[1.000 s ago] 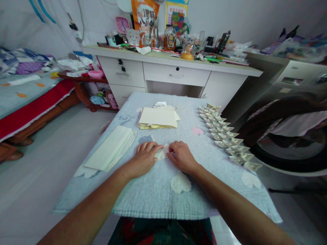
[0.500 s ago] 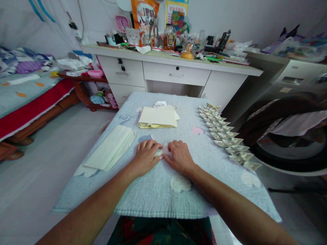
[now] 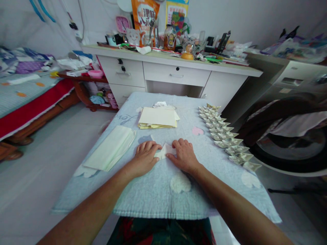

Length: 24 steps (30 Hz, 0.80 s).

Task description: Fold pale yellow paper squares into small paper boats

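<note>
Between my hands, a small folded piece of white paper (image 3: pixel 165 151) lies on the cloth, a peak in its middle pointing away from me. My left hand (image 3: pixel 146 154) has its thumb and fingers closed on the paper's left end. At the right end, my right hand (image 3: pixel 185 154) grips it, thumb along the near edge and fingers on top. Down the table's right side runs a row of folded paper boats (image 3: pixel 222 134). A stack of cream paper sheets (image 3: pixel 157 116) lies beyond my hands, and a pile of pale green paper (image 3: pixel 109 148) rests to the left.
A pale blue cloth (image 3: pixel 148 200) covers the table. Past its far edge stands a white desk (image 3: pixel 176 73) crowded with jars, bags and small items. A washing machine (image 3: pixel 293 78) is at the right, a bed (image 3: pixel 33 98) at the left.
My right hand has shifted a little to the right, its thumb moving away from my left thumb. More of the folded paper shows between the hands.
</note>
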Tool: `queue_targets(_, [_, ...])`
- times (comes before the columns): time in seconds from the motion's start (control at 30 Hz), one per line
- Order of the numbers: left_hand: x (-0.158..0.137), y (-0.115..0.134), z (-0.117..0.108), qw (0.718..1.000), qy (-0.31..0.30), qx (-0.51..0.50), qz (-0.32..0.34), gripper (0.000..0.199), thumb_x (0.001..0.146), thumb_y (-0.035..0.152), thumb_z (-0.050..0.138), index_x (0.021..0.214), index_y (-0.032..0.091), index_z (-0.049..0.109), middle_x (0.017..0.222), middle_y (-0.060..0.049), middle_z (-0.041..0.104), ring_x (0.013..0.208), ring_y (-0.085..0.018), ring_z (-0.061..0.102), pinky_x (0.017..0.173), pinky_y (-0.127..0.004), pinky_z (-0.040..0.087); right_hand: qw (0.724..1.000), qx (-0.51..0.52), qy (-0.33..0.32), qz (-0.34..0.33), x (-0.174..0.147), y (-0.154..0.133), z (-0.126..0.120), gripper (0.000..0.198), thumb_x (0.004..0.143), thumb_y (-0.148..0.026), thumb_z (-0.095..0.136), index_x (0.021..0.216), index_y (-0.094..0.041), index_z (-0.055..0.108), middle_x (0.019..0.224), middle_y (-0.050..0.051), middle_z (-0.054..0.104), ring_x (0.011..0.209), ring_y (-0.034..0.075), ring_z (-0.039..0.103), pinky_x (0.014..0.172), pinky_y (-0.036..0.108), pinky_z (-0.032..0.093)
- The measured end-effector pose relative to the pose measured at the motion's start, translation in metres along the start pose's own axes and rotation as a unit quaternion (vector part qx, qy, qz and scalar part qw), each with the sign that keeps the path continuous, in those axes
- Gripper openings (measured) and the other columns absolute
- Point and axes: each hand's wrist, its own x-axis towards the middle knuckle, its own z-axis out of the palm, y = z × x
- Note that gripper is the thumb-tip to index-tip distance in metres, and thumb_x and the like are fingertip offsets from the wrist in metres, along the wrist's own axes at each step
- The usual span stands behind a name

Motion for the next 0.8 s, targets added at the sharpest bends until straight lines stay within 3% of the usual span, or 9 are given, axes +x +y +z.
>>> queue_targets(0.5, [-0.002, -0.004, -0.005, 0.999, -0.044, -0.008, 0.011, 0.041, 0.084, 0.021, 0.044, 0.124, 0.027, 0.044, 0.128, -0.005, 0.042, 0.121, -0.024, 0.035, 0.105, -0.042, 0.027, 0.997, -0.005, -0.037, 0.074, -0.001, 0.052, -0.016, 0.056, 0.080, -0.045, 0.062, 0.131, -0.027, 0.046, 0.112, 0.012, 0.050, 0.102, 0.030, 0.047, 0.083, 0.041, 0.033])
queue_targets(0.7, [-0.003, -0.007, -0.006, 0.999, -0.044, -0.013, 0.020, 0.042, 0.083, 0.019, 0.043, 0.124, 0.027, 0.045, 0.128, -0.005, 0.042, 0.121, -0.024, 0.035, 0.104, -0.042, 0.028, 0.997, 0.008, -0.046, 0.069, 0.000, 0.063, -0.018, 0.055, 0.079, -0.039, 0.063, 0.130, -0.027, 0.046, 0.114, 0.012, 0.050, 0.104, 0.030, 0.047, 0.083, 0.041, 0.033])
queue_targets(0.8, [-0.003, -0.008, -0.006, 0.999, -0.040, -0.016, 0.028, 0.042, 0.083, 0.018, 0.042, 0.124, 0.027, 0.044, 0.127, -0.005, 0.043, 0.122, -0.024, 0.035, 0.105, -0.042, 0.028, 0.998, 0.035, -0.011, 0.060, -0.001, 0.061, -0.019, 0.043, 0.078, -0.031, 0.063, 0.119, -0.021, 0.053, 0.109, 0.011, 0.052, 0.101, 0.028, 0.047, 0.083, 0.039, 0.033])
